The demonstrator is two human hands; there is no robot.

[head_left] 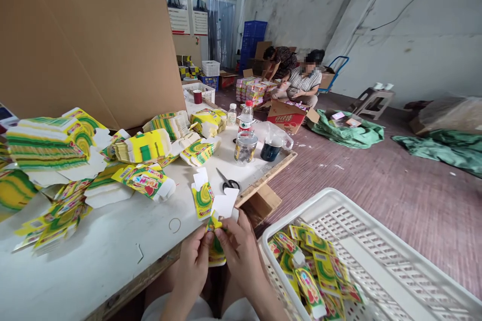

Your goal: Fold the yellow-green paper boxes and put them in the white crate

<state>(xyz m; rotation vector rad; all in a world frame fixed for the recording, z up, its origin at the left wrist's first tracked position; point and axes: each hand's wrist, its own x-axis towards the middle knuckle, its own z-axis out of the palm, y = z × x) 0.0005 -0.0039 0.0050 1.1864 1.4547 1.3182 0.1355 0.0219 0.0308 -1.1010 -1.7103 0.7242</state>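
Both hands hold one small yellow-and-green paper carton [216,233] at the near edge of the white table [113,256]. My left hand [194,263] pinches its left side with closed fingers. My right hand [239,248] grips its right side, thumb against the carton, whose white flaps [225,204] stand open above. Another flat carton [202,195] lies on the table just beyond the hands. Black scissors [228,183] rest behind it.
Stacks of flat yellow-green cartons [48,143] cover the table's left and back, before a big cardboard sheet [94,45]. Bottles, a jar [244,146] and a dark cup sit at the far corner. A white plastic basket [376,241] with folded cartons stands at right. Two people sit far back.
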